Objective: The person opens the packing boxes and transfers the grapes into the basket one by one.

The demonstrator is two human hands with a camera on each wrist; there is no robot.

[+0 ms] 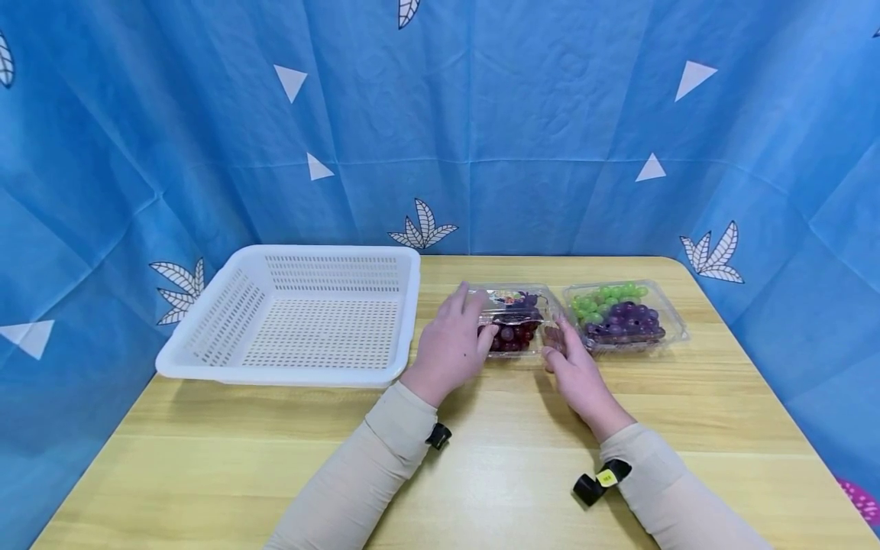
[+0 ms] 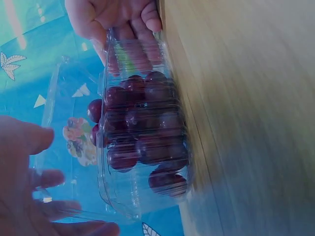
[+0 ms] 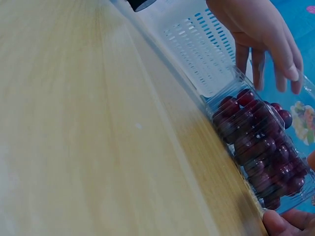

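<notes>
A clear plastic box (image 1: 511, 353) of dark red grapes (image 2: 142, 123) stands on the table between the hands, its lid with a fruit sticker (image 2: 79, 140) tilted up at the back. The left hand (image 1: 455, 344) is at the box's left side, fingers spread and slightly bent by the lid; in the left wrist view the left hand (image 2: 34, 182) has its fingertips at the lid's edge. At the right end, the right hand (image 1: 576, 373) holds the box, thumb in front and fingers along the side; its fingers (image 2: 140, 54) show through the plastic.
A white perforated basket (image 1: 289, 374) stands at the left. Right of the hands lies another clear box (image 1: 677, 325) with green grapes (image 1: 605, 300) and purple grapes (image 1: 626, 321). A blue curtain (image 1: 522, 206) hangs behind the wooden table (image 1: 495, 473).
</notes>
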